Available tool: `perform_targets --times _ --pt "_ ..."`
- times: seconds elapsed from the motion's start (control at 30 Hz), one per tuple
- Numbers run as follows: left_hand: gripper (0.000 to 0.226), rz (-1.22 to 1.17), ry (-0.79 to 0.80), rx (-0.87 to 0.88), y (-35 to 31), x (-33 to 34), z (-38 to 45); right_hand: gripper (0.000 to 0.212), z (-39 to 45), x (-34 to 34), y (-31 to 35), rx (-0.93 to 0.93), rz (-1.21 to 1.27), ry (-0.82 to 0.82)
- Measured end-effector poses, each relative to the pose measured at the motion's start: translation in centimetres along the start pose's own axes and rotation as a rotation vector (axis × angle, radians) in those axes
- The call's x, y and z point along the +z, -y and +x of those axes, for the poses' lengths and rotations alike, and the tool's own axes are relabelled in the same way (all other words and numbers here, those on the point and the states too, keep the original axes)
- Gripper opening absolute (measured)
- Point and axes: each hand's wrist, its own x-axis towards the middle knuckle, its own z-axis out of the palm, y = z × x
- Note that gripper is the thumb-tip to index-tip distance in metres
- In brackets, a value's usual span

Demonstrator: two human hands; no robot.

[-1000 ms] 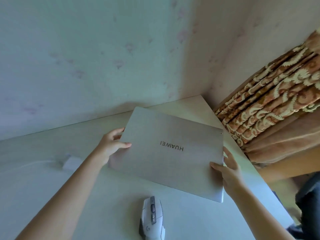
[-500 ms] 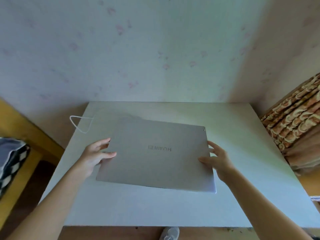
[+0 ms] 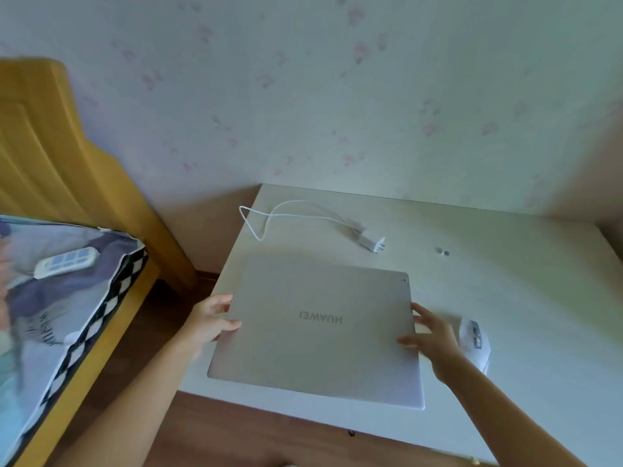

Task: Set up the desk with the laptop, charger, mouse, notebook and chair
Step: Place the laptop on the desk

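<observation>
closed laptop (image 3: 317,328) lay toward seven o'clock of the surface (image 3: 505,281), gripped at both side edges by left hand (image 3: 210,323) and right hand (image 3: 435,335). could have slid off the near edge or knocked mouse (image 3: 473,342) at three o'clock.

— What's your desk (image 3: 526,291) carrying?
— Your closed laptop (image 3: 317,335) at the near left. Behind it, the white charger (image 3: 371,242) with its cable (image 3: 290,214) looped. A mouse (image 3: 473,342) just right of the laptop, and a small adapter (image 3: 442,252) farther back.
</observation>
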Motion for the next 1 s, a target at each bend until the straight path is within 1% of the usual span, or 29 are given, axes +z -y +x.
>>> perform_targets --times 0.1,0.27,0.47,0.6,0.8,0.9,1.0 --pt "0.058 0.036 0.027 -0.011 0.9 -1.4 2.3 0.08 0.5 2.3 -1.0 0.03 0.008 -0.04" --pt "0.052 0.095 0.092 0.005 1.3 -2.1 5.6 0.082 1.0 4.4 -2.1 0.069 0.012 -0.117" --pt "0.064 0.118 0.172 0.032 2.0 -2.0 8.3 0.084 1.2 4.9 -2.7 0.114 -0.011 -0.188" --pt "0.068 0.149 0.203 0.055 2.8 -2.4 9.2 0.083 1.2 5.3 -2.6 0.116 -0.042 -0.221" --pt "0.073 0.245 0.224 0.116 3.3 -3.4 10.2 0.085 1.3 5.4 -1.8 0.133 -0.12 -0.216" --pt "0.066 0.303 0.2 0.169 2.9 -3.8 10.2 0.084 1.3 5.2 -1.5 0.152 -0.141 -0.218" --pt "0.059 0.295 0.192 0.221 2.2 -4.2 10.2 0.085 1.3 5.2 -1.4 0.174 -0.121 -0.222"
